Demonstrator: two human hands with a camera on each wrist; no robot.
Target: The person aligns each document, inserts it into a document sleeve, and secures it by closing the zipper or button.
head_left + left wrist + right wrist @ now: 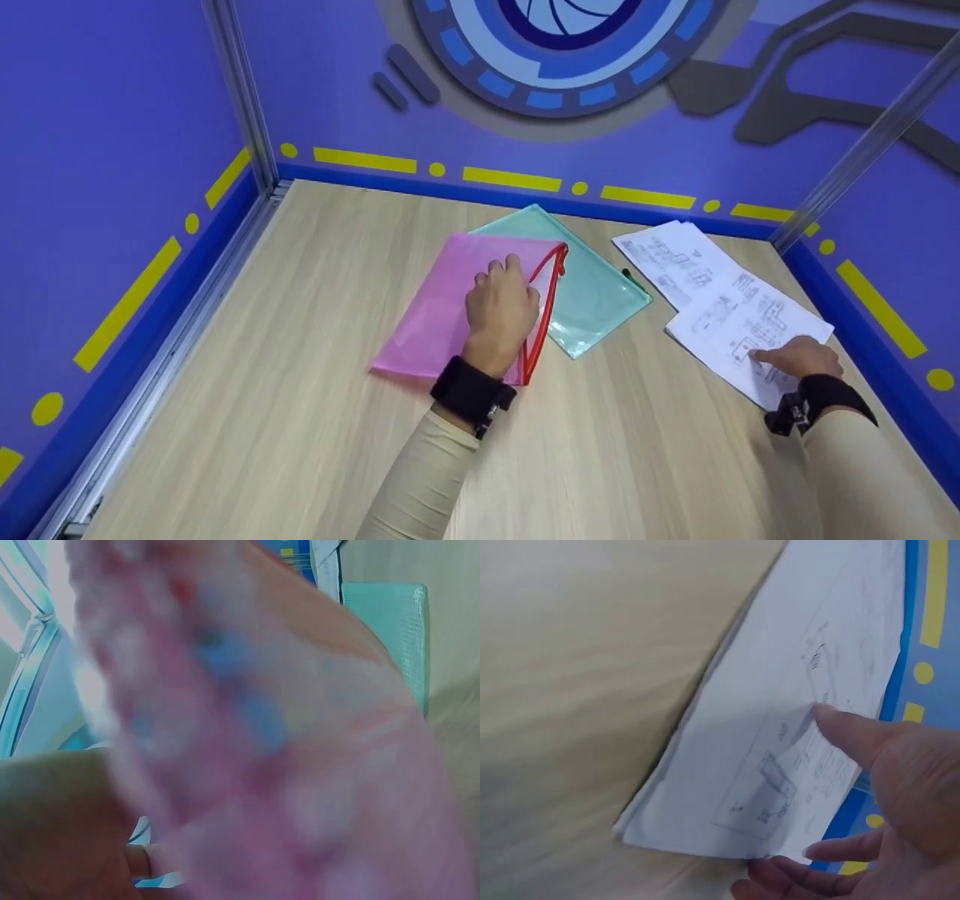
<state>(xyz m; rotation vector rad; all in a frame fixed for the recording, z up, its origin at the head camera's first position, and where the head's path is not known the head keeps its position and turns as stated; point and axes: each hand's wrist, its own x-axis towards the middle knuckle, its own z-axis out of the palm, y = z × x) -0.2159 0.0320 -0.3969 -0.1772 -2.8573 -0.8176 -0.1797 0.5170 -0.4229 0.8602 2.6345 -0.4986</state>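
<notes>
Now | left fingers (513, 265) grip pink pouch (433, 304) | spread right fingers (776, 359) touch papers (720, 326)

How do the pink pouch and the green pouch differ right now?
Colour: the pink pouch has red trim; the green pouch has a dark pull at its edge.
Handling: the left hand grips the pink pouch; neither hand touches the green pouch.
Overlap: from the head view, the pink pouch partly covers the green pouch.
Shared: both look like thin, glossy plastic.
</notes>
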